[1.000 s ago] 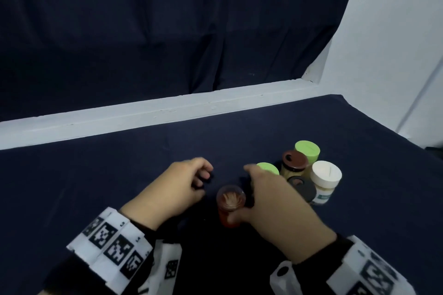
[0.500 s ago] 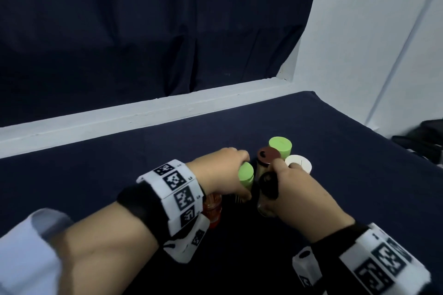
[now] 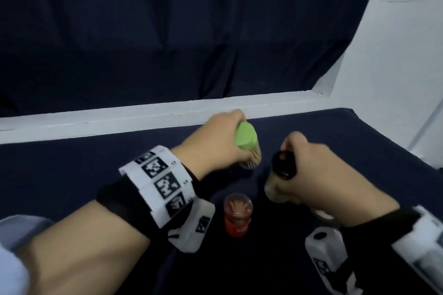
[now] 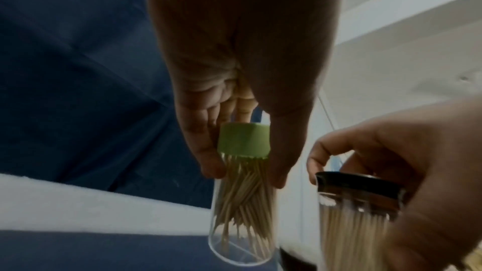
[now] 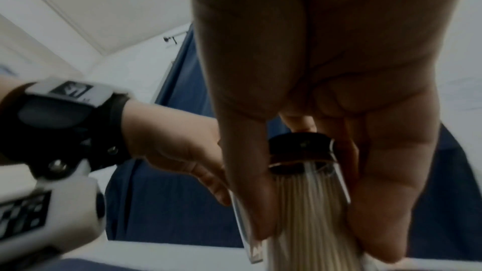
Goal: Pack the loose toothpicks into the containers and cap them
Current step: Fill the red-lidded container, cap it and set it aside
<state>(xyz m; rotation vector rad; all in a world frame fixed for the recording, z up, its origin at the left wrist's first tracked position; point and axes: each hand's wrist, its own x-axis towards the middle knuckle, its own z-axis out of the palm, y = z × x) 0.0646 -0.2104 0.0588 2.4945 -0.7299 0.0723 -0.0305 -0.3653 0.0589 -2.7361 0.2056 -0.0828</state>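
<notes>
Two capped toothpick jars lifted above the dark-clothed table.

Left hand fingers curl round a clear green-capped jar, its toothpicks loose in the wrist view; right hand grips a packed black-capped jar; only the head view shows an uncapped red jar standing between.

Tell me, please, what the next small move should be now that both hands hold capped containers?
Probably set down the green-capped clear container held by the left hand, then the black-capped clear jar held by the right hand. Both look capped and filled, while the red container stands uncapped on the dark cloth.
</notes>
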